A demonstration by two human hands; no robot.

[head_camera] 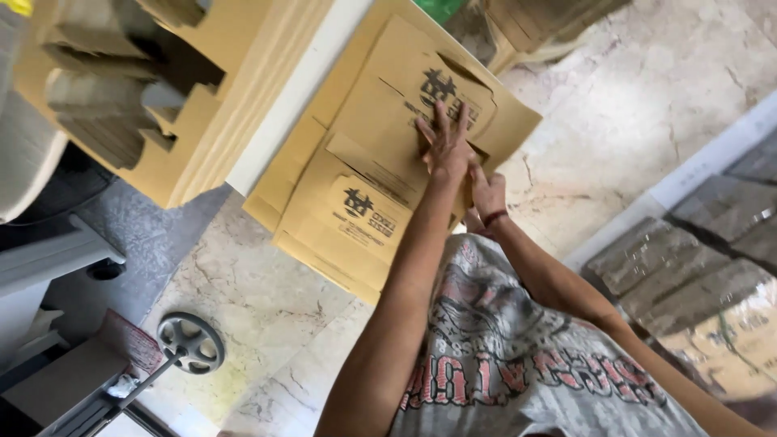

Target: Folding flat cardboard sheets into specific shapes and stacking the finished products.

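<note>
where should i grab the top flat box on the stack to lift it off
Probably by the near edge, beside the right hand, coming from the person's side. The top box lies flat on the stack with the left hand pressed on its face, so only its overhanging edges give fingers room underneath.

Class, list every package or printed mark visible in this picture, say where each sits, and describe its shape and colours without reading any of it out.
Top flattened carton: under the left hand, tan cardboard with a black printed mark.
Lower flattened carton: nearer the person, same tan, a black mark.
Cardboard stack: upper left, tan, notched edges.
Right hand: at the cartons' edge.
</note>
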